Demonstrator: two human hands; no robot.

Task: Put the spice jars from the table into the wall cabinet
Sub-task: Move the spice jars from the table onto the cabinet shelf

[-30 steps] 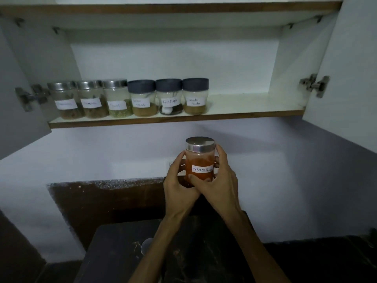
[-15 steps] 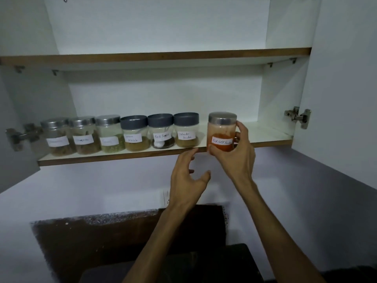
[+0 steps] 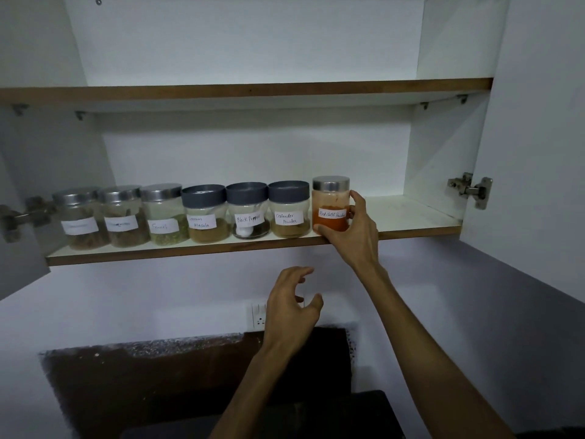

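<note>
The red chilli powder jar, silver-lidded, stands on the lower shelf of the open wall cabinet, at the right end of a row of several labelled spice jars. My right hand grips it from the right and below, thumb at its base, fingers round its side. Next to it on the left is the coriander powder jar, then the black pepper jar. My left hand hovers below the shelf with loosely curled fingers, holding nothing.
The upper shelf has nothing on it. Both cabinet doors stand open, the right door and the left door, with hinges sticking out. A wall socket sits behind my left hand. A dark table lies below.
The jar went from both hands near the table up onto the shelf's right end. My left hand let go and dropped below the shelf; my view tilted upward.
</note>
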